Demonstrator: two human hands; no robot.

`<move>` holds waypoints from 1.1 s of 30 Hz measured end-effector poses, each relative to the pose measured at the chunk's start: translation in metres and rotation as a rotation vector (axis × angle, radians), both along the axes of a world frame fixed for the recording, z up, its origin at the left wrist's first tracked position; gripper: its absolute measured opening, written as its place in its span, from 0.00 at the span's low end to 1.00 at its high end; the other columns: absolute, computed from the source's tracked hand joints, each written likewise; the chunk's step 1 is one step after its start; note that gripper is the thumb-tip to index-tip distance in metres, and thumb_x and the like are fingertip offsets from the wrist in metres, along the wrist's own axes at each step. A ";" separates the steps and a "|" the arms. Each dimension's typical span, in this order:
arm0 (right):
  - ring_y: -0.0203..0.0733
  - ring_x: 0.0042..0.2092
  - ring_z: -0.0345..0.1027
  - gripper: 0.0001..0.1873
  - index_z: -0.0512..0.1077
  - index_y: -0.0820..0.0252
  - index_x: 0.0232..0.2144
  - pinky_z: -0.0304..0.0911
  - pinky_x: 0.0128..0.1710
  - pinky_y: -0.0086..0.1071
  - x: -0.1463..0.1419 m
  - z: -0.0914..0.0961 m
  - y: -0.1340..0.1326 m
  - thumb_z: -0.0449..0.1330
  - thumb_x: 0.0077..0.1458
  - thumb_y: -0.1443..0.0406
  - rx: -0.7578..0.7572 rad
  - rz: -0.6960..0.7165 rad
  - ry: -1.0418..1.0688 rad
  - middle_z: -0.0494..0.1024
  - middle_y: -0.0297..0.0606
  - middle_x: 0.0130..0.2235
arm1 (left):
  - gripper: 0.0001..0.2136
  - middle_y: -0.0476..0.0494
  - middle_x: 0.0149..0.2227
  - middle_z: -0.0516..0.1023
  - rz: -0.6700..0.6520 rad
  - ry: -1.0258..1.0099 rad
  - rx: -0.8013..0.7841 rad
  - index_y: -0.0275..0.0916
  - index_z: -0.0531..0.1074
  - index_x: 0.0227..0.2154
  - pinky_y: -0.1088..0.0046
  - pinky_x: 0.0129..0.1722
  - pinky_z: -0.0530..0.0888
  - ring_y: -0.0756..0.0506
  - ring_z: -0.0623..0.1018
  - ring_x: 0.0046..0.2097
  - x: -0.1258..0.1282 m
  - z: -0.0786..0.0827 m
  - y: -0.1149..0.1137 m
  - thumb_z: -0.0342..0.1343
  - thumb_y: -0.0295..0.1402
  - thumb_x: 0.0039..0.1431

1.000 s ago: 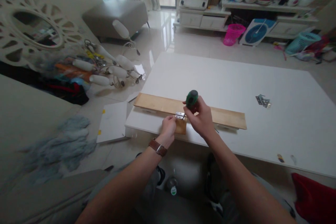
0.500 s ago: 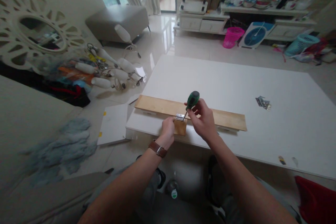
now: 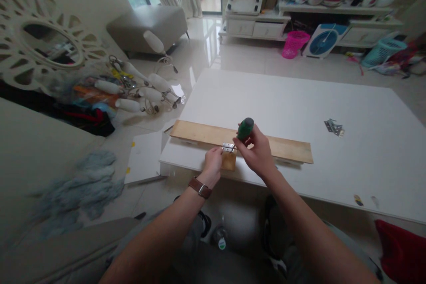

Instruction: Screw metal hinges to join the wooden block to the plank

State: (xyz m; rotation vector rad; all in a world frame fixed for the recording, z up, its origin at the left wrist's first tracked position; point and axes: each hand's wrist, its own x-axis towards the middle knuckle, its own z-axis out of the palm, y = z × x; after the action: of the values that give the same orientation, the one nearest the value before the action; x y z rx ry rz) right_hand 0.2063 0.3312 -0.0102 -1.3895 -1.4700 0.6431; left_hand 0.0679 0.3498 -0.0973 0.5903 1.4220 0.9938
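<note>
- One hinge (image 3: 228,147) lies where the long plank (image 3: 203,133) meets the small block (image 3: 228,162), the screwdriver (image 3: 246,128) angled down to it; how firmly it is fixed cannot be told
- Right hand (image 3: 257,151) wraps the screwdriver; left hand (image 3: 213,161) has fingertips at the hinge's left end, their pinch unclear
- Loose metal pieces (image 3: 334,127) lie unfitted, off to the right
- The small block sits just inside the white board (image 3: 282,102)'s near edge; wide room beyond the long plank

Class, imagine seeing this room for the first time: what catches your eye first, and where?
At the centre, the right hand grips a green-and-black screwdriver over a silver hinge. Beyond the white board, a bright pink basket stands on the floor. A petal-framed mirror shows at upper left.
</note>
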 end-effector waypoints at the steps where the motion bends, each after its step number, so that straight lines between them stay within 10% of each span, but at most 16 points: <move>1: 0.41 0.31 0.71 0.12 0.71 0.54 0.45 0.68 0.30 0.35 0.000 0.001 0.000 0.62 0.57 0.63 -0.004 0.018 -0.002 0.77 0.34 0.32 | 0.05 0.43 0.30 0.80 -0.002 0.001 -0.006 0.36 0.77 0.25 0.68 0.39 0.70 0.45 0.76 0.35 0.000 0.000 0.000 0.64 0.32 0.46; 33: 0.37 0.29 0.69 0.08 0.70 0.55 0.40 0.64 0.27 0.32 -0.001 -0.002 0.002 0.64 0.57 0.64 0.061 -0.009 -0.015 0.76 0.33 0.33 | 0.07 0.42 0.30 0.82 -0.037 0.023 -0.026 0.35 0.78 0.27 0.70 0.36 0.70 0.46 0.76 0.31 0.002 0.000 -0.002 0.66 0.30 0.43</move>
State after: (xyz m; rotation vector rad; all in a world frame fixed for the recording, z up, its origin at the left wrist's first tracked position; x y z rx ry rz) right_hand 0.2056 0.3329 -0.0123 -1.3560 -1.4829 0.5783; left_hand 0.0694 0.3476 -0.0975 0.6092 1.4375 0.9405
